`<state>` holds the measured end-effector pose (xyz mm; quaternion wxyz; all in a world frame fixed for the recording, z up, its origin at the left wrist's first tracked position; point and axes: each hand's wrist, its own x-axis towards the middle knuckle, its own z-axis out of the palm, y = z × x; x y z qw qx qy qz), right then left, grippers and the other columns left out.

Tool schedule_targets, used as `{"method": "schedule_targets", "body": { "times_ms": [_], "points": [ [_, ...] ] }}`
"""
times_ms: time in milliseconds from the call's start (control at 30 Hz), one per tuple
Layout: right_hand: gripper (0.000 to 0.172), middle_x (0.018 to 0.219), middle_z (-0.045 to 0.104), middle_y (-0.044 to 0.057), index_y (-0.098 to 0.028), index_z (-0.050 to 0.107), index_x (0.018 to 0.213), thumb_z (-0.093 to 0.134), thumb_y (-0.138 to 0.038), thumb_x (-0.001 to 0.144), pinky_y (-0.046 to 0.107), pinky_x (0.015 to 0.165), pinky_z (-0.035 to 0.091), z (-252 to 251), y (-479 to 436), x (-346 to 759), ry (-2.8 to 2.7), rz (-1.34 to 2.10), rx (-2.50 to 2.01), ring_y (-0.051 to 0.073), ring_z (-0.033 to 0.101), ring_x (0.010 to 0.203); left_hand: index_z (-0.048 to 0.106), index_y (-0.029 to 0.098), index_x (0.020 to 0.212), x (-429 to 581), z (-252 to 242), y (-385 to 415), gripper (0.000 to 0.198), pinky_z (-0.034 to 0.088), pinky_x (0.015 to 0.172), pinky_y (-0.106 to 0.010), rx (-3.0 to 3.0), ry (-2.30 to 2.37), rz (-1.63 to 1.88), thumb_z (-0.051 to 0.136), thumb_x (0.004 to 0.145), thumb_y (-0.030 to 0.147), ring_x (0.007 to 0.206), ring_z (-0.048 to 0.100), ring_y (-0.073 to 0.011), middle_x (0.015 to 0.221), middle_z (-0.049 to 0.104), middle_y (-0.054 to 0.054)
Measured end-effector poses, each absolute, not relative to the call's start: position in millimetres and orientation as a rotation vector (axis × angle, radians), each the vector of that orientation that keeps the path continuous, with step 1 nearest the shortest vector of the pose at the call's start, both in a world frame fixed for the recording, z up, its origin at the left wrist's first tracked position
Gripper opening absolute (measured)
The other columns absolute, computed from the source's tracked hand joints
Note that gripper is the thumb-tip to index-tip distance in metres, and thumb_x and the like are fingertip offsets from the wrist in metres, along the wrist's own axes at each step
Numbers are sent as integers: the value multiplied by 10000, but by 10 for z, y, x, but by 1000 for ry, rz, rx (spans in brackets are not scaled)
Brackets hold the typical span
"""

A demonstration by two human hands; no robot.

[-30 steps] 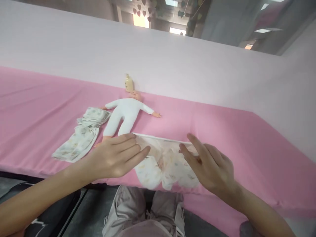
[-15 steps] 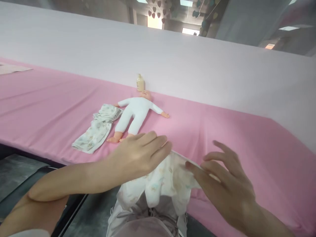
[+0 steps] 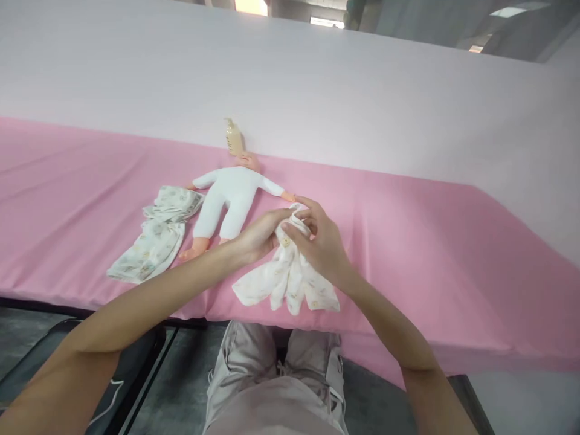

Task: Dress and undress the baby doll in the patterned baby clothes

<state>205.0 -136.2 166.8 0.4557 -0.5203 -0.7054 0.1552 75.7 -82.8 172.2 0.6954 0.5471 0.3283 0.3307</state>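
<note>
A small white printed baby garment [image 3: 290, 275] hangs gathered from my hands, its lower part fanned out against the pink cover near the front edge. My left hand [image 3: 265, 234] is closed on the bunched upper end. From the right, my right hand [image 3: 321, 241] pinches the same end between thumb and fingers, with the index finger raised. Just beyond them a baby doll [image 3: 233, 193] in a white body lies on its back, arms spread; my left forearm and hand partly hide its feet. Left of the doll lies a folded pile of printed baby clothes [image 3: 158, 238].
A pale yellow pump bottle [image 3: 234, 138] stands behind the doll's head, against the white wall [image 3: 362, 109]. The pink cover [image 3: 408, 260] runs along the whole table. A dark padded seat [image 3: 131, 362] is below on the left.
My hands have moved up and away from my body with the garment, over the table. The right hand, spread apart before, has closed in beside the left at the gathered end.
</note>
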Motion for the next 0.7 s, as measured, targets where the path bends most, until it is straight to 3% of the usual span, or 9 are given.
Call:
{"method": "schedule_targets", "body": {
  "times_ms": [133,233,333,433,500,600,667,700],
  "points": [
    [586,1258,520,121,-226,343,1370,571,-258,832,400,875,480,1709,-1463,2075,-1836,131,-1196,233,499,1138,615,161,1009,645,1801,-1096,248,514,746,-328,1278,597,946,526,828,305,791,649,-182,866,683,-72],
    [526,1253,527,118,-244,298,1394,464,-212,895,345,788,516,1762,-1510,2236,-1880,198,-1103,197,563,1041,565,192,1152,508,1767,-1158,369,495,851,-360,1626,556,1091,609,797,284,953,633,-200,997,679,-76],
    [549,1179,566,107,-242,237,1416,456,-254,912,291,685,529,1792,-1509,2345,-1891,309,-1048,164,608,909,578,193,1138,438,1701,-1045,454,476,887,-357,1861,655,1307,712,717,300,1025,596,-210,1086,651,-79],
    [584,1152,569,96,-245,197,1420,474,-280,907,269,661,535,1728,-1496,2306,-1850,373,-1003,149,616,884,597,175,1125,456,1663,-890,521,497,820,-334,1935,661,1088,761,655,328,980,606,-225,1083,651,-77],
    [623,1207,532,106,-256,162,1427,489,-294,898,279,705,543,1612,-1497,2235,-1767,343,-993,154,604,954,640,148,1040,484,1652,-829,407,503,772,-317,1897,646,918,726,694,346,906,625,-219,978,676,-68],
    [791,1347,424,138,-275,56,1448,569,-330,848,332,816,541,1343,-1525,2163,-1644,317,-1038,191,525,1155,665,130,933,490,1650,-809,296,498,759,-308,1776,708,1010,678,738,353,872,629,-214,875,679,-57],
    [871,1339,456,144,-262,94,1445,657,-323,783,351,811,551,1137,-1557,2165,-1705,449,-1079,212,532,1167,663,132,929,462,1658,-819,308,500,756,-315,1700,742,1070,677,729,365,883,628,-225,870,675,-59],
    [824,1275,528,131,-248,188,1424,680,-300,765,337,772,563,1040,-1574,2180,-1781,544,-1095,211,578,1109,661,134,932,442,1665,-825,319,502,753,-320,1669,744,1079,678,721,373,886,628,-231,867,674,-60]
  ]
}}
